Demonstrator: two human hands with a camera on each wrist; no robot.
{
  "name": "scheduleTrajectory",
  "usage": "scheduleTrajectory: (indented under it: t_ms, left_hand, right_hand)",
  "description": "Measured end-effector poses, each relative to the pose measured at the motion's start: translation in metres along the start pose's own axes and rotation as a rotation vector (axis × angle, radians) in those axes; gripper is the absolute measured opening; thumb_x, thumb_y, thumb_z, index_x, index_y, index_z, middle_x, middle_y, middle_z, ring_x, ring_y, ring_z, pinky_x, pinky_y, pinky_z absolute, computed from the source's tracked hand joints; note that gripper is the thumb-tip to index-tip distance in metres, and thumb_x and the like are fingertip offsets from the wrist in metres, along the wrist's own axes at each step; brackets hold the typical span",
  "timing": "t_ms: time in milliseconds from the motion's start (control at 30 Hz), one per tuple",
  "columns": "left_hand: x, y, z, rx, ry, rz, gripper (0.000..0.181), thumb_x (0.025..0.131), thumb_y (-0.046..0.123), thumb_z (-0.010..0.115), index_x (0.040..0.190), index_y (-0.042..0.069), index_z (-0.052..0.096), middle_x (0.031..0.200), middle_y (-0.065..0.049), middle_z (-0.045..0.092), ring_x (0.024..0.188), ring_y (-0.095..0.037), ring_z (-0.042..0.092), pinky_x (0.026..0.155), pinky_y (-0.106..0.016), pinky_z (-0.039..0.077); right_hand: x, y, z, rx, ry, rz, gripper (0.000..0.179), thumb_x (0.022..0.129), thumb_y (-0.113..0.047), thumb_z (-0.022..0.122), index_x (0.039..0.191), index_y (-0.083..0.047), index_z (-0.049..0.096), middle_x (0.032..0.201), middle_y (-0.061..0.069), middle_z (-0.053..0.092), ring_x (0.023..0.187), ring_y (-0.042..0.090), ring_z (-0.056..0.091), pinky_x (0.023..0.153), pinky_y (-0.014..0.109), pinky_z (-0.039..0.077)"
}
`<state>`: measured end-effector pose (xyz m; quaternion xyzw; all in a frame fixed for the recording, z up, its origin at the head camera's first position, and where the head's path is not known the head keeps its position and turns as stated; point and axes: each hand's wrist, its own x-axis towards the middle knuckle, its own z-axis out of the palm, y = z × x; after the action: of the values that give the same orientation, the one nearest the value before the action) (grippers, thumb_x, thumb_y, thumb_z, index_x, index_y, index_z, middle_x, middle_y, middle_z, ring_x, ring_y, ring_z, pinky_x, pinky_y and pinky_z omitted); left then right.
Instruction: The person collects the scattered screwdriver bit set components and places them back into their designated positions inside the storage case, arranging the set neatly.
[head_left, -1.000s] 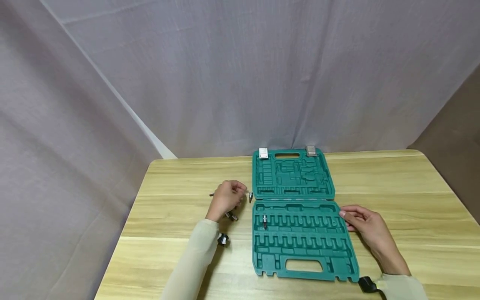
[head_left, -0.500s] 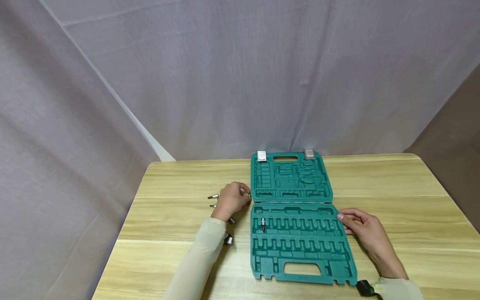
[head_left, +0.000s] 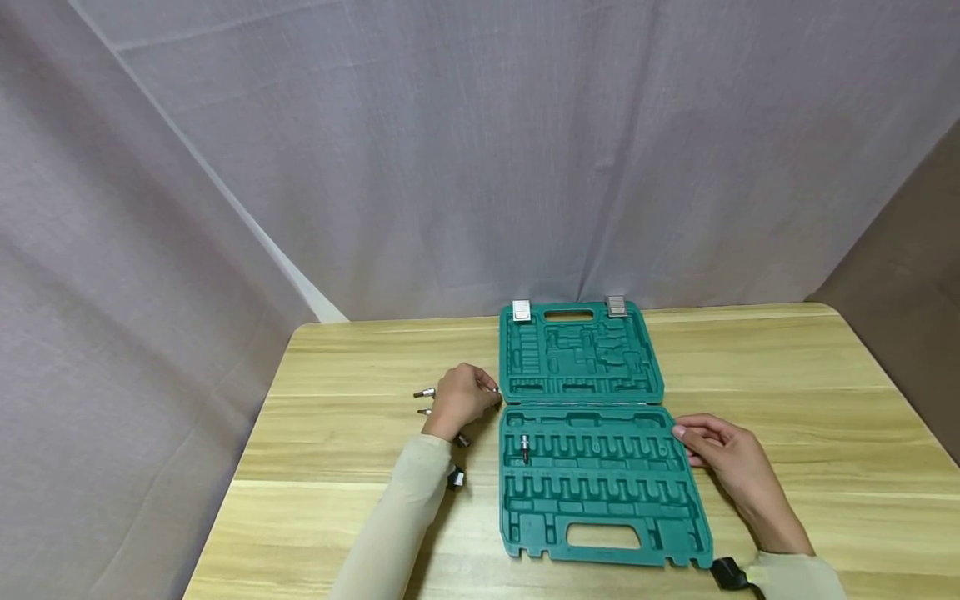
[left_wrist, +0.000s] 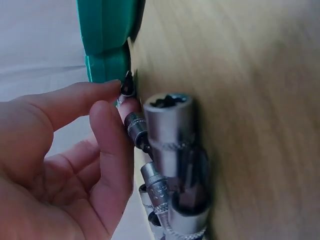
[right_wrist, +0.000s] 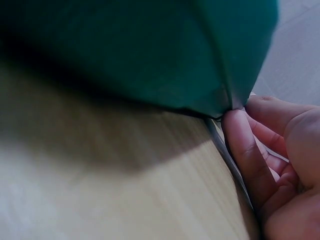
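Observation:
My left hand (head_left: 461, 398) is at the left side of the green tool case (head_left: 602, 508), near its hinge. Its thumb and index finger pinch a small bit socket (left_wrist: 127, 87) with a dark tip, close over the table. Several chrome bit sockets (left_wrist: 171, 122) lie beside and below that hand, partly hidden by it in the head view. My right hand (head_left: 727, 454) grips the right edge of the case's lower half with thumb and fingers. One bit socket (head_left: 525, 449) sits in the upper row of slots, at the left end.
The case's lid (head_left: 581, 350) lies open toward the back, with two metal latches (head_left: 521, 311) on its far edge. A wooden table (head_left: 787, 367) carries everything. Grey cloth (head_left: 480, 167) hangs behind it and on the left.
My left hand has moved slightly right to the bit socket beside the case and now pinches it, uncovering other sockets on its left. The right hand stays on the case edge.

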<state>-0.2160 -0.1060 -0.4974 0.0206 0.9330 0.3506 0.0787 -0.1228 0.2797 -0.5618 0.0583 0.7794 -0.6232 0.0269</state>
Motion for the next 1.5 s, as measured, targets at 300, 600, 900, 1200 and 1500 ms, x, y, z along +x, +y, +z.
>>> scheduleTrajectory:
  t_ms: [300,600,900,1200,1500]
  left_hand:
    - [-0.002,-0.002,0.0,-0.066,0.021,-0.015,0.011,0.087,0.005,0.079,0.085,0.013,0.071,0.07,0.002,0.066,0.055,-0.011,0.057,0.053,-0.027,0.044]
    - [-0.009,-0.009,-0.003,-0.096,0.024,0.003,0.007,0.09,0.01,0.075,0.087,0.014,0.07,0.072,0.002,0.068,0.056,-0.013,0.059,0.051,-0.028,0.043]
    - [-0.012,-0.012,-0.012,-0.251,-0.05,0.034,0.009,0.097,0.015,0.067,0.101,0.012,0.074,0.088,-0.002,0.073,0.07,-0.017,0.063,0.061,-0.031,0.05]
    - [-0.019,-0.01,-0.015,-0.442,-0.084,0.078,0.011,0.098,0.007,0.062,0.105,0.003,0.07,0.092,-0.011,0.07,0.08,-0.039,0.074,0.071,-0.046,0.063]
    - [-0.03,-0.001,-0.018,-0.502,-0.077,0.135,0.014,0.097,0.001,0.061,0.107,-0.002,0.071,0.091,-0.011,0.07,0.076,-0.035,0.069,0.074,-0.054,0.059]
  right_hand:
    - [0.0,-0.001,-0.001,-0.002,-0.004,0.001,0.04,0.104,-0.024,0.07,0.126,0.01,0.068,0.091,-0.013,0.074,0.078,0.005,0.069,0.069,0.024,0.06]
    - [-0.002,-0.002,0.001,-0.036,-0.002,0.019,0.047,0.105,-0.028,0.069,0.13,0.011,0.065,0.092,-0.015,0.073,0.079,0.005,0.069,0.07,0.025,0.061]
    - [-0.002,-0.003,0.001,-0.049,0.006,0.01,0.047,0.105,-0.029,0.069,0.129,0.012,0.065,0.091,-0.015,0.073,0.078,0.005,0.069,0.07,0.024,0.061]
    - [-0.002,-0.002,0.001,-0.025,0.006,0.007,0.043,0.104,-0.026,0.07,0.127,0.011,0.066,0.09,-0.013,0.073,0.076,0.005,0.067,0.069,0.024,0.061]
    - [-0.002,-0.002,0.0,-0.028,0.004,-0.02,0.045,0.104,-0.025,0.07,0.13,0.012,0.065,0.091,-0.01,0.073,0.077,0.006,0.067,0.069,0.025,0.061]
